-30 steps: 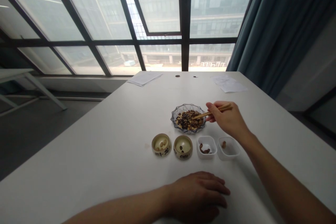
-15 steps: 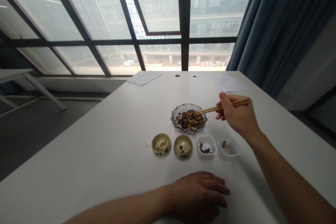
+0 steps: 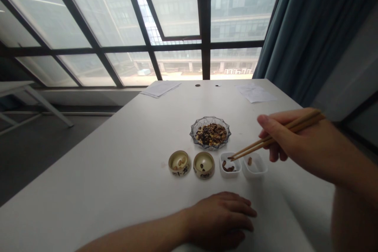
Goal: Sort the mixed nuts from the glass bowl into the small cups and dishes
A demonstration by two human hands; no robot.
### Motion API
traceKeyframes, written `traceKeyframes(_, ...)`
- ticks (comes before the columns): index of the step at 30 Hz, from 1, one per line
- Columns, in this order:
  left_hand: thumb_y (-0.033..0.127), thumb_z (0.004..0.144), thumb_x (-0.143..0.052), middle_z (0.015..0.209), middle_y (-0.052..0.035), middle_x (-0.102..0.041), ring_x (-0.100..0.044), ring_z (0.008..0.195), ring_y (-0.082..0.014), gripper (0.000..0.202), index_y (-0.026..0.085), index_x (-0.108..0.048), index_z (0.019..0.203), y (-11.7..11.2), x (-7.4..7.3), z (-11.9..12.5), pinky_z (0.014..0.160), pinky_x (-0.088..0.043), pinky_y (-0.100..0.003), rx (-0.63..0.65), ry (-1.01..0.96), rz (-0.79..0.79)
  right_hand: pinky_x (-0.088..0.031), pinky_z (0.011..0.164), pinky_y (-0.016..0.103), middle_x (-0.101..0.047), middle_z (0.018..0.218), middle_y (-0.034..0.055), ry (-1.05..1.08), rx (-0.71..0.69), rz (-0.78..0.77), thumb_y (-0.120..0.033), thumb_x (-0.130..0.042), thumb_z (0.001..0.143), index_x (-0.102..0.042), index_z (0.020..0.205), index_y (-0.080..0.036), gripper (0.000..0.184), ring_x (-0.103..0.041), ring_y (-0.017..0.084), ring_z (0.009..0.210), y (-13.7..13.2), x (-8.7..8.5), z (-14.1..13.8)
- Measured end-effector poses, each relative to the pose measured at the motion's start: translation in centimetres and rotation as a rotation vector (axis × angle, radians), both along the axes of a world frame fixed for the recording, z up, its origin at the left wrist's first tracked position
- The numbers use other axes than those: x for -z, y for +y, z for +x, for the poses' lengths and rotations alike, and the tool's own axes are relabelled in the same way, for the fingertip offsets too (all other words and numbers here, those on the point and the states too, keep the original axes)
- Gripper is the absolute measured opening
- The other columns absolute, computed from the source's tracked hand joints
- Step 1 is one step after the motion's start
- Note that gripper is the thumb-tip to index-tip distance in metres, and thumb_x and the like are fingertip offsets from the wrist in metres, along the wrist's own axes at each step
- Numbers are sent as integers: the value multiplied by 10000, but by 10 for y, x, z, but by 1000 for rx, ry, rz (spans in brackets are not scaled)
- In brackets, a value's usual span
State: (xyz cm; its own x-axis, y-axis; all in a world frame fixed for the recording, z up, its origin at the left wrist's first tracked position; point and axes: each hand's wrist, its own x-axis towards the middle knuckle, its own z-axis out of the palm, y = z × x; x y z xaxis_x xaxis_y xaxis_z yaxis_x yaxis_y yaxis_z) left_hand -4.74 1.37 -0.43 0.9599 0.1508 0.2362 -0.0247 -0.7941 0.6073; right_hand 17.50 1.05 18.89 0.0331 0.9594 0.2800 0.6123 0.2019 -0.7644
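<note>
My right hand (image 3: 291,134) is closed around a pair of wooden chopsticks (image 3: 265,140). Their tips pinch a small dark piece, perhaps a seed, over the white square plastic cup (image 3: 222,165), where several brown curled pieces (image 3: 228,167) lie. Beside it on the right, a clear plastic cup (image 3: 262,172) holds one brown piece (image 3: 249,161). To the left are two round ceramic bowls, one (image 3: 170,161) with several tan nuts or beans, the other (image 3: 211,170) with two dark seeds. My left hand (image 3: 223,218) rests on the table in front of these, fingers spread, holding nothing.
A cut-glass bowl (image 3: 191,136) filled with mixed seeds and nuts (image 3: 212,134) stands behind the small containers. Paper sheets lie at the far left (image 3: 161,88) and far right (image 3: 257,92) of the white table (image 3: 132,145). A blue curtain (image 3: 277,43) hangs at the right.
My right hand has drawn back toward me, and the chopstick tips have gone from the glass bowl to above the white plastic cup, with a small dark piece between them. My left hand stays put.
</note>
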Motion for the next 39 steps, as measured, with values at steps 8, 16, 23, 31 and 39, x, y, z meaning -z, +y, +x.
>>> traceKeyframes(8, 266, 978, -545, 1439, -101, -657, -549, 1431, -231, 281, 187, -666, 1218, 0, 1, 0, 1258, -379, -361, 7, 2, -6, -437, 357, 263, -661, 501, 53, -14, -80, 16, -617, -623, 959, -706, 624, -210, 534, -620, 186, 400, 6, 6, 0)
traceKeyframes(16, 264, 971, -559, 1454, -95, -648, -539, 1440, -227, 288, 195, -662, 1231, 0, 1, 0, 1258, -379, -367, 3, 17, -12, -458, 381, 249, -677, 536, 53, 25, 14, 99, -606, -632, 961, -714, 649, -198, 520, -622, 166, 421, 16, 8, -2)
traceKeyframes(23, 282, 981, -542, 1450, -88, -651, -550, 1430, -229, 289, 182, -673, 1218, 0, 1, 0, 1249, -391, -349, -2, 10, 5, -531, 446, 259, -721, 621, 67, 129, 25, 119, -609, -663, 944, -743, 754, -170, 485, -714, 207, 513, 55, 39, 1)
traceKeyframes(31, 266, 968, -557, 1446, -97, -655, -553, 1427, -232, 286, 183, -672, 1217, 0, 0, 0, 1249, -390, -361, 4, 13, 9, -570, 506, 277, -749, 701, 80, 129, -51, 53, -598, -642, 960, -726, 761, -172, 478, -766, 244, 623, 74, 60, 0)
traceKeyframes(39, 266, 965, -566, 1457, -98, -646, -544, 1436, -234, 290, 194, -668, 1227, 0, 0, -1, 1258, -377, -373, 8, 23, -17, -559, 515, 266, -728, 649, 63, 108, -82, 27, -605, -659, 943, -687, 700, -183, 488, -769, 244, 634, 78, 66, 0)
